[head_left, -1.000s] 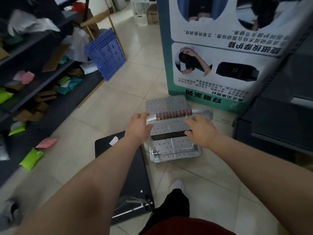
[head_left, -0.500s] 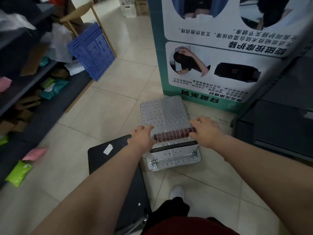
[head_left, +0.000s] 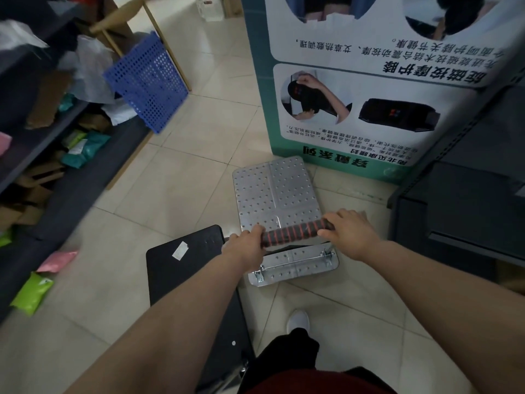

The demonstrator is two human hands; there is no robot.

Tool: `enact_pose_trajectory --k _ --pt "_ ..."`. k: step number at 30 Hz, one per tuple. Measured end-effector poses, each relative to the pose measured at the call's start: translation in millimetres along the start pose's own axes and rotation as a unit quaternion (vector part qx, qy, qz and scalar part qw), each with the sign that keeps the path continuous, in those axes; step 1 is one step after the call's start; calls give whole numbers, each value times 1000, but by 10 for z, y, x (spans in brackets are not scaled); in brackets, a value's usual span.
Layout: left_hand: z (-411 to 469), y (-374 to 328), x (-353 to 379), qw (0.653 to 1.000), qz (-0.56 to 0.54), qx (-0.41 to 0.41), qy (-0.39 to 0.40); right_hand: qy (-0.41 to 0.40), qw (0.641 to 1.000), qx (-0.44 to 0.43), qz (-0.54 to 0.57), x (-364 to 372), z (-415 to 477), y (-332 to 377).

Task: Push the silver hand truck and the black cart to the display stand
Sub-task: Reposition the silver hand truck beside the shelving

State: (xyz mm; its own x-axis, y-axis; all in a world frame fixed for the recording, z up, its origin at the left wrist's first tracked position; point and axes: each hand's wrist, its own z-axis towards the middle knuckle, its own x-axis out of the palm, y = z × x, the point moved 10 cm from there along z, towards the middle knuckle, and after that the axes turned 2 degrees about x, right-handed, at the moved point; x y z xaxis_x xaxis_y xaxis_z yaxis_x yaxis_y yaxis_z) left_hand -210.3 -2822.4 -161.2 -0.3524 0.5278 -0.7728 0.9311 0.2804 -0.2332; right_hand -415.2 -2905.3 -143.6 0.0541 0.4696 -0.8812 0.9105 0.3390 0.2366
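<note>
On the pale tiled floor (head_left: pixel 181 194), the silver hand truck (head_left: pixel 277 191) sits with its far edge just short of the display stand (head_left: pixel 369 81), while open tile runs off to its left. Both arms reach forward, left hand (head_left: pixel 246 247) and right hand (head_left: pixel 348 233) each wrapped around the striped handle (head_left: pixel 292 234). The black cart (head_left: pixel 187 268) waits just beside the truck's left edge, dark shelving (head_left: pixel 42 149) along the left.

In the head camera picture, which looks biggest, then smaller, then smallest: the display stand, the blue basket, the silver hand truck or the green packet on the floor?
1. display stand
2. silver hand truck
3. blue basket, though farther away, so unsure
4. green packet
</note>
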Motion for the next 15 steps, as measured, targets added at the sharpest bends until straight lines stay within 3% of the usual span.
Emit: enact_pose_trajectory --k 7,15 --pt "-294 -211 247 998 -23 -37 -37 -6 1000 6 30 94 -337 -148" --pt "-817 -598 768 998 -30 -16 -50 -7 998 0 60 327 -992 -484"
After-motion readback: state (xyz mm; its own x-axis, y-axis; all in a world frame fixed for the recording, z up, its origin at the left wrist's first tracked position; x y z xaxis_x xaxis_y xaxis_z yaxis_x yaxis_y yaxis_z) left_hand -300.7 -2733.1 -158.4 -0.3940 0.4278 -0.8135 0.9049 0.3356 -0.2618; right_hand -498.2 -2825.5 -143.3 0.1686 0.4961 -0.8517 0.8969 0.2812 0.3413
